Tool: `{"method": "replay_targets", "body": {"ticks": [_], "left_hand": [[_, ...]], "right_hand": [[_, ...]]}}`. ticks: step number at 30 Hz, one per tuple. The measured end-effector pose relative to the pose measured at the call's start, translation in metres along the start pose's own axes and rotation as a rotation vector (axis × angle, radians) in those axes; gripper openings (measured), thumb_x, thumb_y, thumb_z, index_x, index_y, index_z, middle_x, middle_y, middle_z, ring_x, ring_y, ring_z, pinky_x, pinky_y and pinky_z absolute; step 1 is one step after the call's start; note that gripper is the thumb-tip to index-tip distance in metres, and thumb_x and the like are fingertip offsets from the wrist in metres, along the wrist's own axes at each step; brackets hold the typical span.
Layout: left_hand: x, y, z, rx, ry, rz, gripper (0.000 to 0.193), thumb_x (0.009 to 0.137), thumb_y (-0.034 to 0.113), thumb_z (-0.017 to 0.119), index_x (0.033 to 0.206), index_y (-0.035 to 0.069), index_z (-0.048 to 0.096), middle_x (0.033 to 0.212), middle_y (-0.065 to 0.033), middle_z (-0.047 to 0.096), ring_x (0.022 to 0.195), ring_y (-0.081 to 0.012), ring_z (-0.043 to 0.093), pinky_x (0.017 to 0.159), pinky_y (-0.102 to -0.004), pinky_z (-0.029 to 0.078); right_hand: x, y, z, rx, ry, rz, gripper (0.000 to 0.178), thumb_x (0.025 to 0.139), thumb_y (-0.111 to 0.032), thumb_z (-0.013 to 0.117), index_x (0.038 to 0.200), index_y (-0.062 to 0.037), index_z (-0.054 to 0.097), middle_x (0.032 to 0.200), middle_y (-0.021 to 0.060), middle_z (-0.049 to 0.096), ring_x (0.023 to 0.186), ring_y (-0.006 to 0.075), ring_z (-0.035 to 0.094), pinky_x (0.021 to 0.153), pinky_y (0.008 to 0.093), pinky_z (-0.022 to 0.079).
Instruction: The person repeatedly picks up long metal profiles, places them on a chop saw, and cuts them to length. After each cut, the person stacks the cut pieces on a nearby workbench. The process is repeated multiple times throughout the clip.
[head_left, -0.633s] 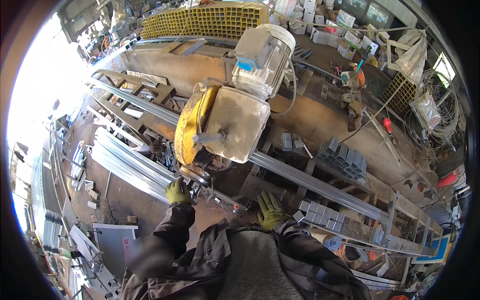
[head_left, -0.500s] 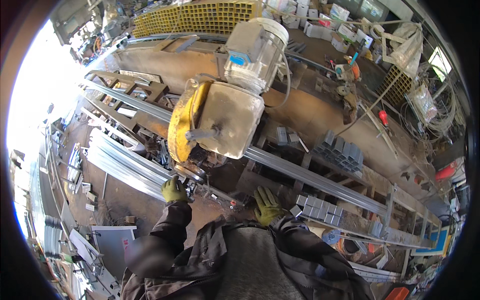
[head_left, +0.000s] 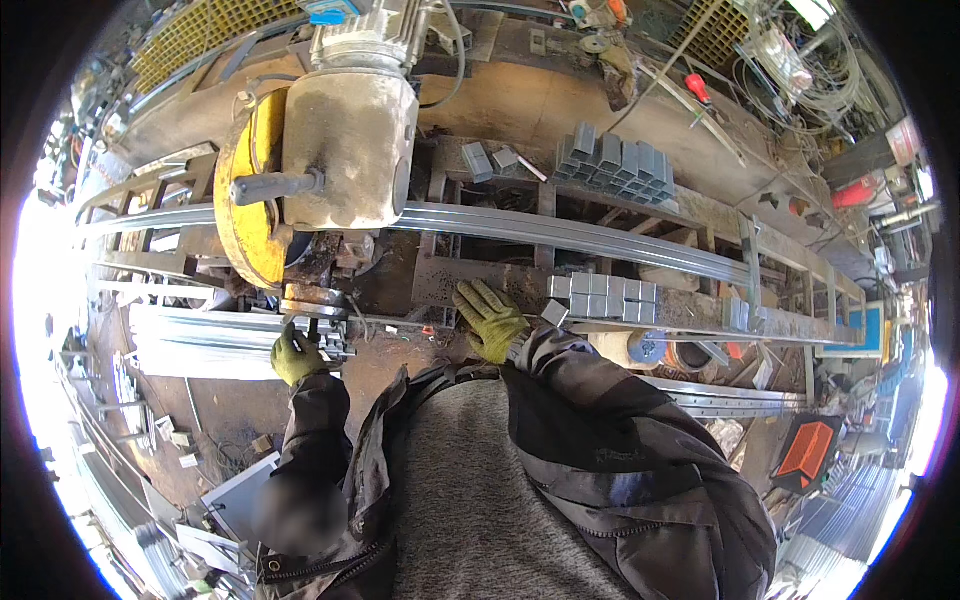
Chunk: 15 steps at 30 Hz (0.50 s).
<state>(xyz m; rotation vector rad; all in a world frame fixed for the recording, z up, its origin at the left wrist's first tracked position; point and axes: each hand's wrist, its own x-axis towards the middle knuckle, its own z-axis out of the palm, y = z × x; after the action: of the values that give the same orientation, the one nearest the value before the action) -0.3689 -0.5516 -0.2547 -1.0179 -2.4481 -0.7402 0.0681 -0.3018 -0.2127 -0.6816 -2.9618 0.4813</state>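
Observation:
A cut-off saw with a yellow blade guard and a grey motor housing stands in front of me. Below its guard is a rusty clamp wheel with a short handle. My left hand, in a yellow-green work glove, is closed at this handle; its fingers are partly hidden. My right hand, gloved alike, lies flat with fingers stretched on the dark metal bench edge, holding nothing. Long grey metal profiles run under the saw and along the bench to the right.
Short cut square tubes sit in rows right of my right hand. More cut tubes are stacked farther back. Long shiny profiles lie at the left. An orange-and-black box is at the lower right, and a red-handled object lies at the back.
My view has turned and tilted down, so the saw appears farther up and left. My left hand stays by the clamp wheel, my right hand flat on the bench.

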Motion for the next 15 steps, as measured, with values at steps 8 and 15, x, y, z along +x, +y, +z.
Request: {"method": "replay_targets", "body": {"ticks": [8, 15], "left_hand": [[-0.003, 0.002, -0.001, 0.004, -0.024, -0.086, 0.030, 0.105, 0.020, 0.080, 0.131, 0.007, 0.088, 0.113, -0.0228, 0.087, 0.106, -0.0473, 0.081, 0.095, -0.0589, 0.064], [-0.003, 0.001, -0.002, -0.080, -0.046, -0.094, 0.035, 0.108, 0.028, 0.081, 0.134, 0.006, 0.086, 0.115, -0.0241, 0.086, 0.107, -0.0486, 0.081, 0.096, -0.0590, 0.064]], "right_hand": [[-0.024, -0.005, 0.006, 0.211, 0.192, -0.027, 0.067, 0.109, -0.041, 0.075, 0.169, -0.0114, 0.066, 0.180, 0.0135, 0.058, 0.168, 0.0422, 0.051, 0.138, 0.0596, 0.044], [-0.096, 0.020, -0.009, 0.493, -0.027, 0.322, 0.043, 0.115, -0.038, 0.073, 0.150, -0.0142, 0.080, 0.156, 0.0158, 0.078, 0.146, 0.0365, 0.073, 0.124, 0.0518, 0.058]]}}
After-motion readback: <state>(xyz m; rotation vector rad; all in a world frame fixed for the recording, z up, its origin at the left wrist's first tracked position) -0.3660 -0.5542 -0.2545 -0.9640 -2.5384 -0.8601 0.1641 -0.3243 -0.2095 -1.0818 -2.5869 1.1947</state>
